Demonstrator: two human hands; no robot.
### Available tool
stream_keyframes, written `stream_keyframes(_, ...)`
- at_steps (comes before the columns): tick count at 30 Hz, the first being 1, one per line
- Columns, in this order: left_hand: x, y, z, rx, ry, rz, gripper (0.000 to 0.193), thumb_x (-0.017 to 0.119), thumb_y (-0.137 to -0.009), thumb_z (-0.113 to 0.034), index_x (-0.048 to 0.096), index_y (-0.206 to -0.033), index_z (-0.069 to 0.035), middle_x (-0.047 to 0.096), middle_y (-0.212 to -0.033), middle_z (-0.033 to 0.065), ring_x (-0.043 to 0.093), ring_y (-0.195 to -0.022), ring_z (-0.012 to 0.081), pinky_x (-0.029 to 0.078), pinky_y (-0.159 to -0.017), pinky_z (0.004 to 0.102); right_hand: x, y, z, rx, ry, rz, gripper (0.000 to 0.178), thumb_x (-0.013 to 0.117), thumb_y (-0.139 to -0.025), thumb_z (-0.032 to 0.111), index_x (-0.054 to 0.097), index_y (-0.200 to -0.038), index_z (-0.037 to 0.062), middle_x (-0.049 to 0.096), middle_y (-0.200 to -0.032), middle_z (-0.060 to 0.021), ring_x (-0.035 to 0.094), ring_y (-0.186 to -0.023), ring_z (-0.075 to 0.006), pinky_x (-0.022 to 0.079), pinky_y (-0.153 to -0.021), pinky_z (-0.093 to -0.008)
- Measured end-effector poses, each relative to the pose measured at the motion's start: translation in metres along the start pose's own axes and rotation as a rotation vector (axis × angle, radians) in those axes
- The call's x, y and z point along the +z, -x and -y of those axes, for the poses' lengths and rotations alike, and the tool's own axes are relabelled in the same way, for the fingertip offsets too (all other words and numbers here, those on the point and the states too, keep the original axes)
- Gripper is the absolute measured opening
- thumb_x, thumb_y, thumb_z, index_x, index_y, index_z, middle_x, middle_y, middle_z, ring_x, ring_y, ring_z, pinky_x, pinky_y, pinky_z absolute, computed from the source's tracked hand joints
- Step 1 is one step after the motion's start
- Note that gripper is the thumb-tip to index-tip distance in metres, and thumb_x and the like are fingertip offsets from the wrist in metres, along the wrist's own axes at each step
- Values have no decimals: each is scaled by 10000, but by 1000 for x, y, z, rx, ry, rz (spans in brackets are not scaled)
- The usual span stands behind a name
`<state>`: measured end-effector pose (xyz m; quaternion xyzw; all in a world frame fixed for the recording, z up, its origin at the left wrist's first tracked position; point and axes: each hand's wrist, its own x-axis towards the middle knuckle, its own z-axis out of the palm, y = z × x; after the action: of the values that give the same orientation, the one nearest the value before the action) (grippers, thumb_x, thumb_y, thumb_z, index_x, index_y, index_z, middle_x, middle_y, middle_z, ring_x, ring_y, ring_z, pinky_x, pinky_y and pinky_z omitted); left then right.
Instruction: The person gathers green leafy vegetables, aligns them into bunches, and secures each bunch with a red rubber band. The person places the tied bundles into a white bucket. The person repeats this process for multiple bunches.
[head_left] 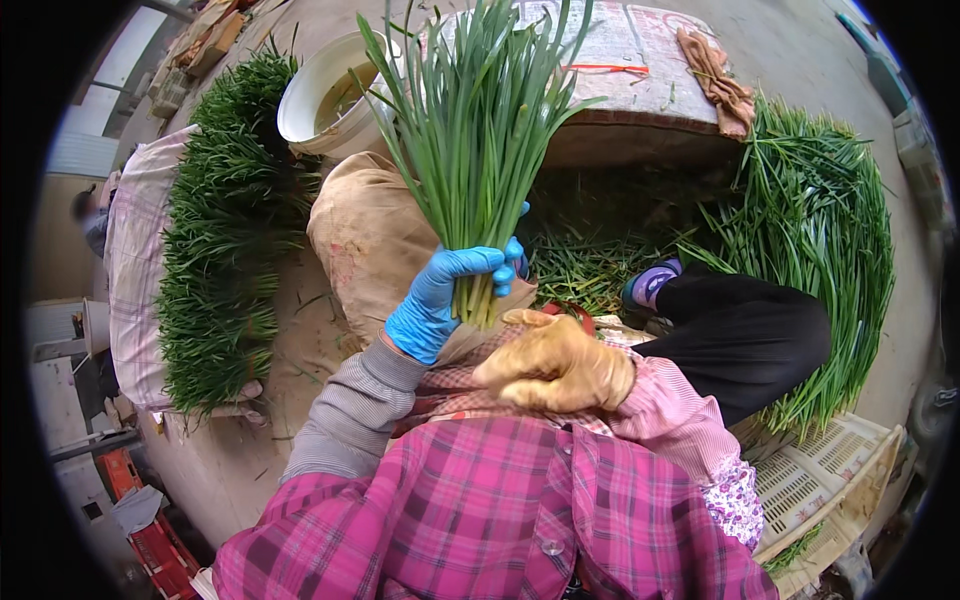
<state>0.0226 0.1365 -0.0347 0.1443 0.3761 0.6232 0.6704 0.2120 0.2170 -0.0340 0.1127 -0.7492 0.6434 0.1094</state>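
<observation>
My left hand [440, 295], in a blue glove, is closed around the lower stems of a bunch of garlic chives [480, 160]. The bunch stands upright, its green leaves fanning out at the top and its pale cut ends showing below my fist. Just under those ends is my right hand [565, 365], in a tan, stained glove. Its fingers are apart and slightly blurred, with nothing seen in them.
Chive piles line the left [225, 230] and right [815, 270]. A white bucket [300, 105] stands beyond my knee. A covered low table [640, 40] bears a red strip and brown cloth [715, 80]. Loose trimmings [580, 270] cover the ground; a cream crate [830, 465] sits lower right.
</observation>
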Motion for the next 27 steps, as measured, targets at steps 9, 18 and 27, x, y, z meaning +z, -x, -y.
stream_keyframes(9,-1,11,8,34,-178,-164,392,614,-802,-88,502,-1165,7,580,-932,87,532,-664,140,449,-586,277,-47,-54,5,323,-150,-882,175,675,-852,79,628,-1004,8,624,-835,13,540,-701,-35,460,-619,-188)
stream_keyframes(18,-1,-46,6,-5,-64,25,389,605,-894,-242,524,-1202,-20,622,-1045,88,580,-754,142,486,-641,264,-79,-49,-3,232,-394,-1035,91,668,-860,130,637,-832,49,593,-684,25,475,-551,-29,336,-499,-177)
stream_keyframes(27,-20,-168,12,26,202,-25,241,620,-875,-160,587,-1044,10,630,-881,63,596,-687,129,510,-572,257,-88,-2,7,-232,-160,-1359,163,609,-907,126,628,-1021,11,650,-831,-30,608,-685,-104,478,-600,-212)
